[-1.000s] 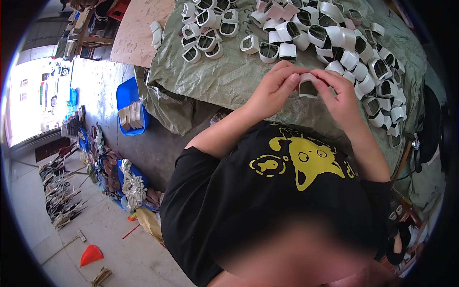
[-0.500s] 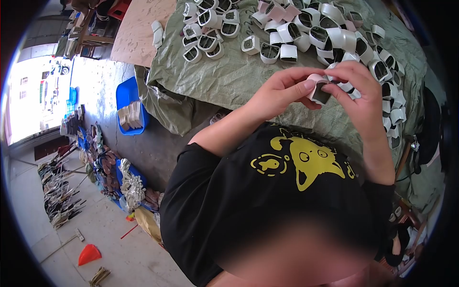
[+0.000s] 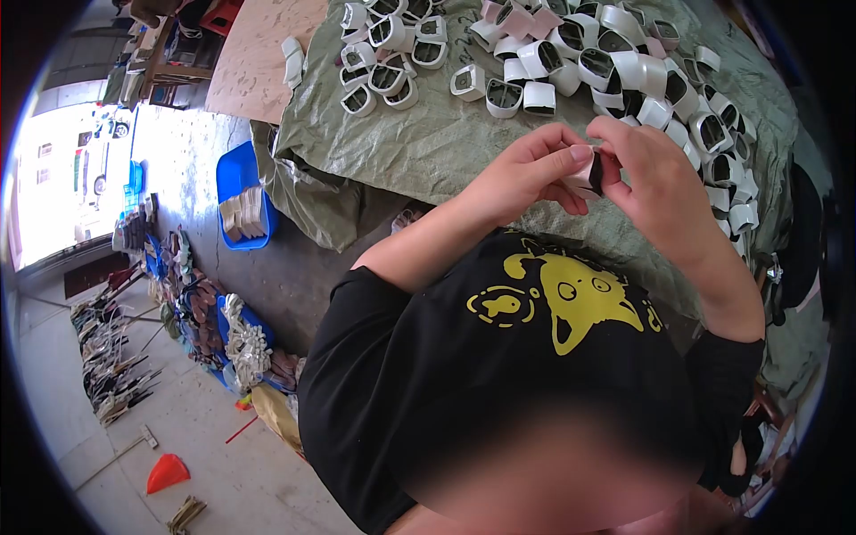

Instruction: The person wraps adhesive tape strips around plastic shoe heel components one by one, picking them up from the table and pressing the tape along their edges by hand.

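Observation:
A small pale pink-and-white shoe-upper piece (image 3: 581, 181), shaped like a short curved band, is held above the near edge of the covered table. My left hand (image 3: 535, 174) grips it from the left, thumb on top and fingers beneath. My right hand (image 3: 646, 174) has its fingers curled in at the other side, pinching at the dark edge (image 3: 596, 171) of the piece; its fingertips are partly hidden. Many similar white pieces with dark linings (image 3: 624, 71) lie heaped just beyond both hands. A smaller group of them (image 3: 388, 80) lies further left.
A green-grey woven sheet (image 3: 401, 147) covers the table. A wooden board (image 3: 259, 62) is at the far left with a white piece (image 3: 292, 62) near its edge. On the floor at left stand a blue bin (image 3: 236, 169), heaped materials and a red dustpan (image 3: 168, 473).
My right hand has turned and its thumb has left the piece's dark face for the edge. The piece has tilted in my left hand. My right elbow has swung outward.

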Demonstrator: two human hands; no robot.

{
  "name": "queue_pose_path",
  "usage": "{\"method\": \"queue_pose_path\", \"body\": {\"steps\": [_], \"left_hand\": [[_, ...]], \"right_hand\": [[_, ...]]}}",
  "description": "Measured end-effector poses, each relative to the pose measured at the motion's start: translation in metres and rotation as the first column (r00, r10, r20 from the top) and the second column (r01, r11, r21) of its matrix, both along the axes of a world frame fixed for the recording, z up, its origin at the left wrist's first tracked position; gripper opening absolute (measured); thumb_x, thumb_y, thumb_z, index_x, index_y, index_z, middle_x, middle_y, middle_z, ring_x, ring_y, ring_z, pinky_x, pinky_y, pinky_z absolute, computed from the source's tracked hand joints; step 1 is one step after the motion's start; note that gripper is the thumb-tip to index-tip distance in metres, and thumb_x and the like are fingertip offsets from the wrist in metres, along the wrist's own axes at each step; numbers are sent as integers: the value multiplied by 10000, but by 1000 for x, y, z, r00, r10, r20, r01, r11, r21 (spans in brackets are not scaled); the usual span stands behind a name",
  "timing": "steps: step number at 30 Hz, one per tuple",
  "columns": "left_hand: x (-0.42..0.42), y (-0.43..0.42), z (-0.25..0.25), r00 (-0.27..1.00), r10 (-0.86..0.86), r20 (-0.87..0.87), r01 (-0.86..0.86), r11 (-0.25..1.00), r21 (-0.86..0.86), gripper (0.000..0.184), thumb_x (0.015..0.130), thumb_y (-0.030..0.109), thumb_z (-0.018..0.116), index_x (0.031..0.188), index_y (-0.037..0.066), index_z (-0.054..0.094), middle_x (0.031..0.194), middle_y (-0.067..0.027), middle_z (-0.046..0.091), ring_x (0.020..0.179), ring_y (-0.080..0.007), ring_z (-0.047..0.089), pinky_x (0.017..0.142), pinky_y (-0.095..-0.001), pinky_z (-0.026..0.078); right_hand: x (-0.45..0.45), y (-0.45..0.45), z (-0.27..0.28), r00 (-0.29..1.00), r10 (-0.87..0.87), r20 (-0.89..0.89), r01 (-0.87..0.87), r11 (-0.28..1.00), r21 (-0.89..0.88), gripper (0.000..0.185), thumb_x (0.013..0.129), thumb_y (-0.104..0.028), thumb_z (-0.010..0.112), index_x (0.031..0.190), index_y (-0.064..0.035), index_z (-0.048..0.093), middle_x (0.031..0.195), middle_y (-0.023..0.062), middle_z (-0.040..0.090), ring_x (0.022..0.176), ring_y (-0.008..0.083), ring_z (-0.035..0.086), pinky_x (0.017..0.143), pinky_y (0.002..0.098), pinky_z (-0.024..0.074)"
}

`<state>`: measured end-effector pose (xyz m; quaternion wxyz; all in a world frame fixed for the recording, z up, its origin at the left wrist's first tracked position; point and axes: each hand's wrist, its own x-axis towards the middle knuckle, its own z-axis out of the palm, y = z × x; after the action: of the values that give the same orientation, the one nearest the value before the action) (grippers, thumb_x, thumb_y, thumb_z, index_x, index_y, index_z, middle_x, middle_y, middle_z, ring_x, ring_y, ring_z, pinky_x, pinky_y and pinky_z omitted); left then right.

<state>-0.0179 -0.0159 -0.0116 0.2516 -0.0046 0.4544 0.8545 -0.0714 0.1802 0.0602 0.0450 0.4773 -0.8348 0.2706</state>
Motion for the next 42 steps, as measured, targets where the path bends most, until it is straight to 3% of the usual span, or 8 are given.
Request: {"method": "queue_pose_path", "body": {"steps": [10, 14, 17, 22, 25, 30, 33, 42], "left_hand": [[3, -7, 2, 1000, 22, 20, -25, 985, 169, 276, 1024, 319, 574, 1080, 51, 547, 956, -98, 660, 808, -205, 700, 696, -334, 590], [2, -5, 3, 1000, 3, -5, -3, 998, 61, 285, 1022, 330, 576, 1074, 52, 543, 951, -93, 661, 811, -209, 700, 699, -336, 589], [3, 0, 7, 1000, 30, 3, -30, 1000, 5, 285, 1021, 333, 577, 1068, 55, 536, 949, -94, 663, 805, -210, 699, 699, -336, 587], [3, -2, -1, 999, 15, 30, -18, 994, 110, 270, 1030, 330, 560, 1068, 66, 516, 939, -103, 667, 779, -215, 694, 697, -341, 584], [2, -2, 2, 1000, 22, 21, -25, 982, 188, 267, 1035, 332, 547, 1070, 69, 508, 934, -111, 669, 764, -219, 691, 694, -342, 583], [4, -2, -2, 997, 57, 49, -68, 963, 260, 285, 1043, 349, 519, 1095, 69, 502, 927, -120, 673, 735, -226, 687, 685, -346, 582], [5, -5, -2, 997, 22, 67, -38, 969, 245, 304, 1045, 364, 508, 1103, 66, 504, 925, -120, 672, 729, -229, 685, 678, -346, 579], [1, -6, -11, 994, -39, 106, 10, 965, 260, 352, 1052, 403, 471, 1143, 65, 510, 915, -119, 667, 714, -235, 680, 661, -346, 573]], "right_hand": [[-8, 3, 5, 808, 51, 587, 128, 958, -258, 559, 799, 73, 701, 1306, -72, 515, 841, 63, 689, 764, 173, 666, 775, 291, 515], [-7, 2, 8, 870, 15, 492, 82, 981, -177, 592, 802, 70, 701, 1342, -77, 508, 847, 62, 680, 794, 177, 665, 757, 290, 515], [-5, 2, 8, 997, 67, -44, -66, 997, 31, 567, 806, 67, 695, 1325, -75, 517, 857, 62, 660, 788, 174, 644, 739, 297, 508], [-9, -4, 2, 992, 94, -82, -96, 995, -30, 560, 805, 69, 694, 1317, -82, 527, 884, 49, 649, 762, 154, 615, 721, 288, 494], [-11, -3, -1, 836, -61, 546, 189, 965, -181, 553, 809, 67, 696, 1312, -95, 535, 929, 36, 653, 721, 140, 586, 708, 274, 475], [-21, -5, -16, 600, 106, 793, 294, 893, -341, 554, 792, 73, 716, 1298, -77, 546, 912, 20, 637, 722, 124, 575, 690, 273, 463], [-18, -4, -10, 948, 105, 301, 2, 942, -335, 552, 771, 82, 733, 1275, -62, 560, 900, 31, 628, 711, 122, 560, 678, 281, 460], [-28, -6, -10, 947, 258, -191, -280, 955, -98, 613, 766, 76, 745, 1328, -77, 554, 958, 57, 656, 742, 122, 564, 675, 276, 461]]}}
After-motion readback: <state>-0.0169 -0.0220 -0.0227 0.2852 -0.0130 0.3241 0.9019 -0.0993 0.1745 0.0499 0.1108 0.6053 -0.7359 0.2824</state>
